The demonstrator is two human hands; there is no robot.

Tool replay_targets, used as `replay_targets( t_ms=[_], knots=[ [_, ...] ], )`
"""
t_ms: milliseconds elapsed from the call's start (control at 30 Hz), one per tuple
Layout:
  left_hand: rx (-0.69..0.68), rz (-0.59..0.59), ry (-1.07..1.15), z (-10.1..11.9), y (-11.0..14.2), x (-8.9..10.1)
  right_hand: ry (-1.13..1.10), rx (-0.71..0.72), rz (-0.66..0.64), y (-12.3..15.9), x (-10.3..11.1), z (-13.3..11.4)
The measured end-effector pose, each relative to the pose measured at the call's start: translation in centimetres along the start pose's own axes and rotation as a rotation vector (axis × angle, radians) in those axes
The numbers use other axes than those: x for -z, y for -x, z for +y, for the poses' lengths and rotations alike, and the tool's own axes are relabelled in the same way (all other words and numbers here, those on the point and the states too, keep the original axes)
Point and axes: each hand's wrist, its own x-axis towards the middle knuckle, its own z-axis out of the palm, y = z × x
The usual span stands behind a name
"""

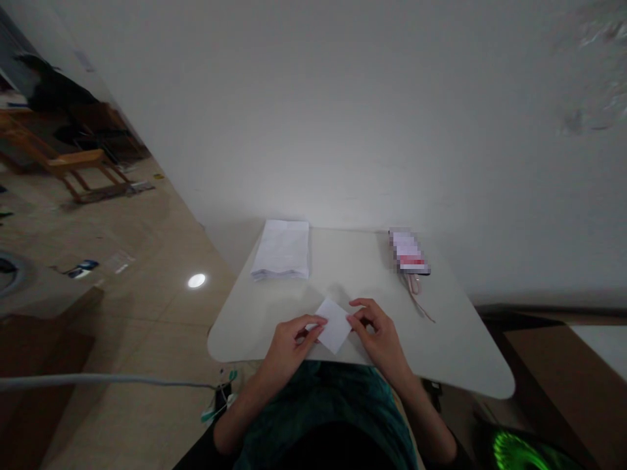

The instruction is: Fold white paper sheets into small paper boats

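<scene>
A small white square of paper (335,328), turned so one corner points toward me, is held above the near edge of the white table. My left hand (292,339) pinches its left corner between thumb and fingers. At the right corner, the thumb and index finger of my right hand (375,329) close on the paper. Beyond my left hand lies a stack of white paper sheets (283,248). Whether the square is folded in layers, I cannot tell.
On the right of the white table (347,261) is a phone (409,251), its screen blurred, with a pinkish cord (418,303). A wall rises behind. To the left are a wooden chair (78,158) and a seated person (59,91). Brown cardboard (563,372) stands right.
</scene>
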Motion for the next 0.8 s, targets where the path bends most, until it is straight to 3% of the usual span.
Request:
replay_targets(
  t_ms=[67,233,367,567,800],
  knots=[
    [-0.120,0.027,-0.129,-0.6,0.0,-0.3,0.070,0.071,0.052,0.3,-0.6,0.5],
    [-0.384,0.128,-0.474,-1.2,0.2,0.0,0.337,0.278,0.023,0.7,-0.8,1.5],
    [-0.530,0.018,-0.570,-1.4,0.8,0.5,0.374,0.445,-0.105,1.0,-0.3,1.9],
    [-0.630,-0.089,-0.643,-1.3,1.5,1.6,0.466,0.477,-0.246,1.7,0.8,1.2],
    [-0.592,-0.087,-0.556,-1.6,1.3,1.7,0.422,0.442,-0.250,1.5,1.0,1.3]
  ],
)
